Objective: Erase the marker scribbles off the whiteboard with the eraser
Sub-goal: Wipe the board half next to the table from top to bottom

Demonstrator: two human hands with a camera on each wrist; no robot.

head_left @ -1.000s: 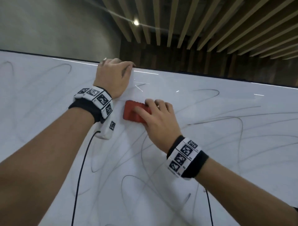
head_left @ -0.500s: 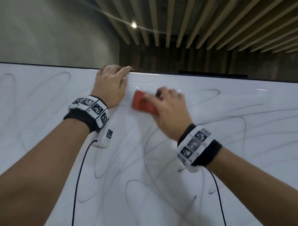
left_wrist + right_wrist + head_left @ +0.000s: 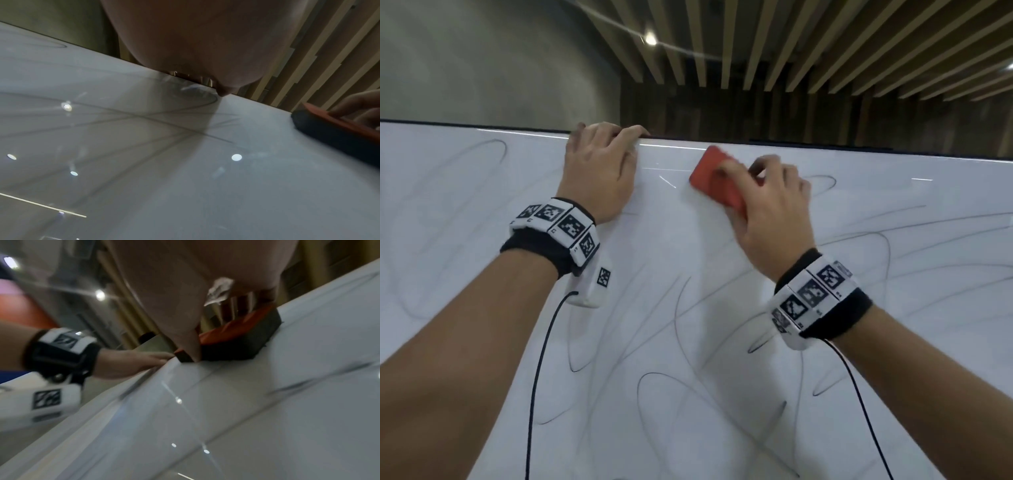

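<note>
A large whiteboard (image 3: pixel 688 325) fills the lower head view, covered with thin looping black marker scribbles (image 3: pixel 722 394). My right hand (image 3: pixel 763 205) grips a red eraser (image 3: pixel 710 174) with a dark felt base (image 3: pixel 236 344) and presses it flat on the board just under the top edge. The band of board around the eraser looks clean. My left hand (image 3: pixel 599 164) rests on the board to the left, its fingers curled over the top edge (image 3: pixel 619 132). In the left wrist view the eraser (image 3: pixel 339 128) sits at the far right.
Beyond the board's top edge are a dark wall and a slatted wooden ceiling (image 3: pixel 791 44) with a lamp. Cables hang from both wrist bands across the board. Scribbles run on to the left (image 3: pixel 465 164) and right (image 3: pixel 893 246) of my hands.
My right hand has slid the eraser up and to the right, from beside my left wrist to just under the top edge. My left hand has kept its hold on the edge.
</note>
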